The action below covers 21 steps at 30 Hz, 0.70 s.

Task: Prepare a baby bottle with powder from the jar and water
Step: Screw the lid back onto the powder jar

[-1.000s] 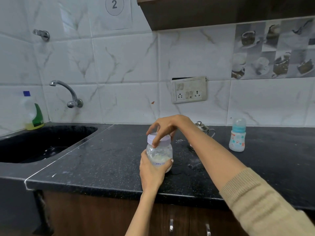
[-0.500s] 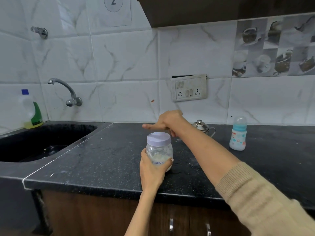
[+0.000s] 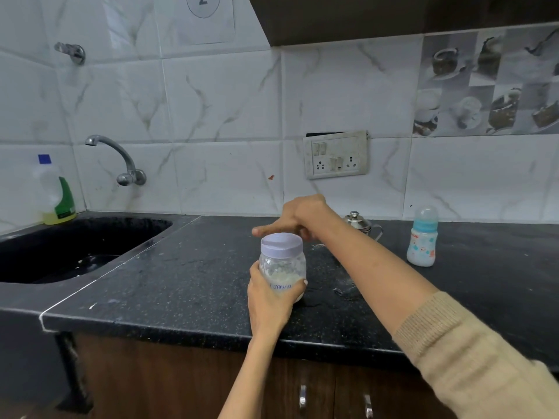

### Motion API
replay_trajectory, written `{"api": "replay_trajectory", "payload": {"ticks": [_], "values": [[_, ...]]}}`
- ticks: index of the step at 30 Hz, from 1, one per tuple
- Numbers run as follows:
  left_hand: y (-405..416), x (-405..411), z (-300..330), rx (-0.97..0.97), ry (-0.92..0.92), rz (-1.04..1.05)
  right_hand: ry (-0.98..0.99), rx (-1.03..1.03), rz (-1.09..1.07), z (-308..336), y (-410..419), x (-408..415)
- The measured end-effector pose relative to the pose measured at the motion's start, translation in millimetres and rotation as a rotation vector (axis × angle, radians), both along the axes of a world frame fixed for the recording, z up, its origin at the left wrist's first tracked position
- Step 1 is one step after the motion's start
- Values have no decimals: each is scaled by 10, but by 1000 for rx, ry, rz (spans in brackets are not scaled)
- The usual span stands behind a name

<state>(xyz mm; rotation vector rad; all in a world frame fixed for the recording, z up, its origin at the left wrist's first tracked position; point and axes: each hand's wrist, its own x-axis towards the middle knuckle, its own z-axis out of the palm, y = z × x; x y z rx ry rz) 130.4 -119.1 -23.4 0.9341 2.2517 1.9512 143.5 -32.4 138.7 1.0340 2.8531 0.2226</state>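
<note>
The left hand (image 3: 269, 300) is wrapped around the lower half of the clear powder jar (image 3: 282, 267), which stands upright near the front edge of the black desk (image 3: 187, 285) with its pale lilac lid (image 3: 281, 244) on. The right hand (image 3: 298, 217) hovers just behind and above the lid with fingers stretched out loosely, gripping nothing, and whether it touches the lid I cannot tell. The baby bottle (image 3: 423, 237) stands capped well off to the right near the wall, with a small steel pot (image 3: 358, 223) between it and the right hand.
</note>
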Motion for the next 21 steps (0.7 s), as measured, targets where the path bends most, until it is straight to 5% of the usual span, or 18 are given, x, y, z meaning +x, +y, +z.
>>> {"api": "replay_trajectory", "payload": {"ticks": [5, 11, 15, 21], "values": [[-1, 15, 8, 2, -5, -13, -119, -58, 123, 115, -49, 18], [-12, 17, 0, 12, 19, -10, 21, 336, -38, -162, -110, -78], [-4, 7, -13, 12, 18, -3, 90, 147, -86, 19, -44, 32], [9, -10, -32, 0, 8, -7, -104, -212, 140, 180, -87, 142]]}}
